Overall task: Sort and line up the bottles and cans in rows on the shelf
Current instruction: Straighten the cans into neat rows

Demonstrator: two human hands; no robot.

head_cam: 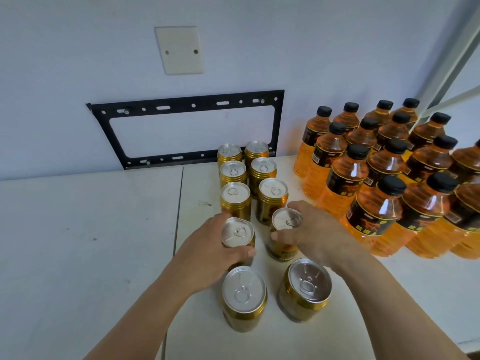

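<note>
Gold cans with silver lids stand in two rows on the white shelf [78, 242], running from the wall toward me. My left hand [207, 255] grips a can in the left row [237, 232] from its left side. My right hand [317, 235] grips a can in the right row [285, 220], fingers curled round its top. Two nearest cans [244, 297] [305, 287] stand free in front of my hands. Orange bottles with black caps and dark labels [374, 211] stand in several rows to the right.
A black metal bracket [187, 131] is fixed to the wall behind the cans, with a white cover plate [179, 49] above it. A seam [179, 203] splits the shelf top. White frame bars [446, 71] rise at the far right.
</note>
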